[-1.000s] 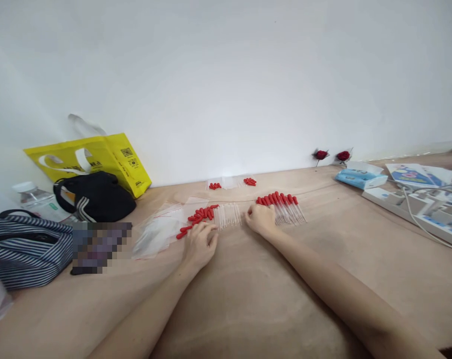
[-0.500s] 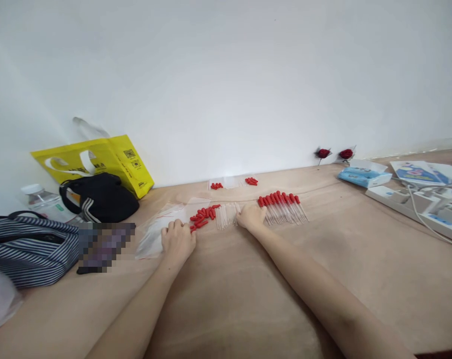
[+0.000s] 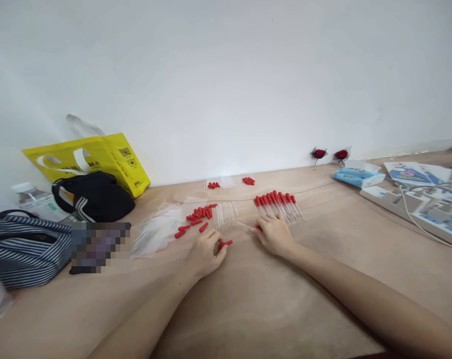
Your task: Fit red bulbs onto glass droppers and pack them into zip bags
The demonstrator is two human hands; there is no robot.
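Note:
My left hand (image 3: 208, 253) pinches a red rubber bulb (image 3: 226, 244) between thumb and fingers, just above the table. My right hand (image 3: 274, 234) grips one end of a thin clear tube (image 3: 243, 225) that points left. Between and beyond the hands lies a row of clear tubes (image 3: 223, 215). A loose pile of red bulbs (image 3: 200, 214) is left of that row. Right of it, close to my right fingers, several tubes topped with red bulbs (image 3: 276, 199) lie side by side. Clear plastic bags (image 3: 156, 229) are spread left of the pile.
By the wall lie small bags with red bulbs (image 3: 248, 181). At left are a yellow bag (image 3: 128, 169), a black pouch (image 3: 106, 197), a bottle (image 3: 37, 199) and a striped bag (image 3: 27, 254). At right are a tissue pack (image 3: 356, 176), power strips (image 3: 408, 204) and two roses (image 3: 341, 154).
My left hand has moved right, away from the bags, and now has a red bulb. My right hand has come back and right from the tube row with one tube. The view has shifted slightly.

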